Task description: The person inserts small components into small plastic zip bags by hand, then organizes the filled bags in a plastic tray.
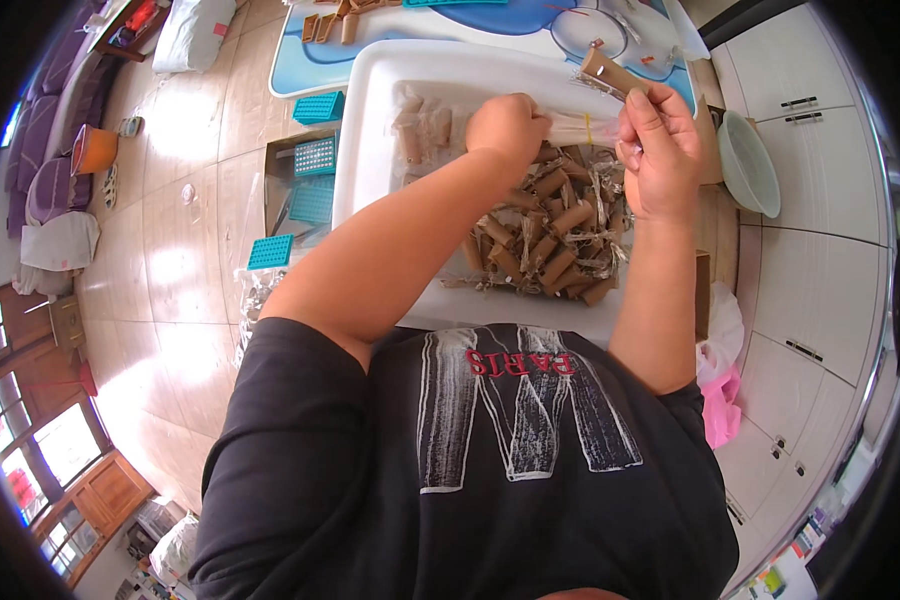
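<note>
In my raised right hand point(660, 150), a brown cylindrical tube point(610, 72) with thin silvery strands along it is pinched between thumb and fingers. Closed and curled, my left hand point(508, 128) is over the white tub point(370, 130); what its fingers grip is hidden. Between the two hands stretches a pale, translucent length with a yellow band point(588, 130) around it. Below my hands, many similar brown tubes point(545, 250) with tangled strands lie heaped in the tub. More tubes in clear plastic point(420, 130) are at its left side.
A blue-and-white patterned table point(315, 62) is beyond the tub, with a few brown pieces point(349, 28) on it. Teal perforated racks point(315, 157) stand at the left, some in a box. A pale green basin point(748, 165) is at the right, before white cabinets point(800, 260).
</note>
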### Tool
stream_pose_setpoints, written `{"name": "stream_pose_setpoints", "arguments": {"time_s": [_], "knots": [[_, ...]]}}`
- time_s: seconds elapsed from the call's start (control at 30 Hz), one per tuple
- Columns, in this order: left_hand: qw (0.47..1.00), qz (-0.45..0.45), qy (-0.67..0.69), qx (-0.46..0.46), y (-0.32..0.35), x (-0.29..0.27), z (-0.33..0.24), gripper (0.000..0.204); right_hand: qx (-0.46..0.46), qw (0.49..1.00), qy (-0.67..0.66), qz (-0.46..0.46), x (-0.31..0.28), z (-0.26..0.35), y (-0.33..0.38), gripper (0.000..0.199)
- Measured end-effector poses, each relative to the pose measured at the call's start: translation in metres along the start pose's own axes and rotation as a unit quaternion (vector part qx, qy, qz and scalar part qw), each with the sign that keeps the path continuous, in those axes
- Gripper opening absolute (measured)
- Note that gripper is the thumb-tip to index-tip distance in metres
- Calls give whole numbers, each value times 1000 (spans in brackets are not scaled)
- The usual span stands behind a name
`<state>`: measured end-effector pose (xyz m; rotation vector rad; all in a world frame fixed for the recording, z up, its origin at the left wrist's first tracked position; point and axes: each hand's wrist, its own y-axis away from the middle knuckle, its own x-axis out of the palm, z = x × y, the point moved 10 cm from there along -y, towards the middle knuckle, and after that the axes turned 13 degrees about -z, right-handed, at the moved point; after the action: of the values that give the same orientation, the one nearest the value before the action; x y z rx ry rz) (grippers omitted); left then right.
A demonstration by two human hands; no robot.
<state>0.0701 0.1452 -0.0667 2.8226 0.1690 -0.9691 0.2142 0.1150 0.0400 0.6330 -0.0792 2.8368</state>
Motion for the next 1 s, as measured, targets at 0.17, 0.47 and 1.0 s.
{"name": "stream_pose_setpoints", "arguments": {"time_s": [0.17, 0.47, 1.0], "knots": [[961, -22, -195, 193, 6, -20, -28, 18, 5, 1000, 0, -4, -3, -5, -1, 17], [965, 40, 250, -59, 26, -80, 3, 19, -20, 999, 45, -21, -11, -2, -4, 17], [928, 101, 347, -95, 33, -81, 4, 19, -18, 985, 169, 9, 6, -10, 4, 19]]}}
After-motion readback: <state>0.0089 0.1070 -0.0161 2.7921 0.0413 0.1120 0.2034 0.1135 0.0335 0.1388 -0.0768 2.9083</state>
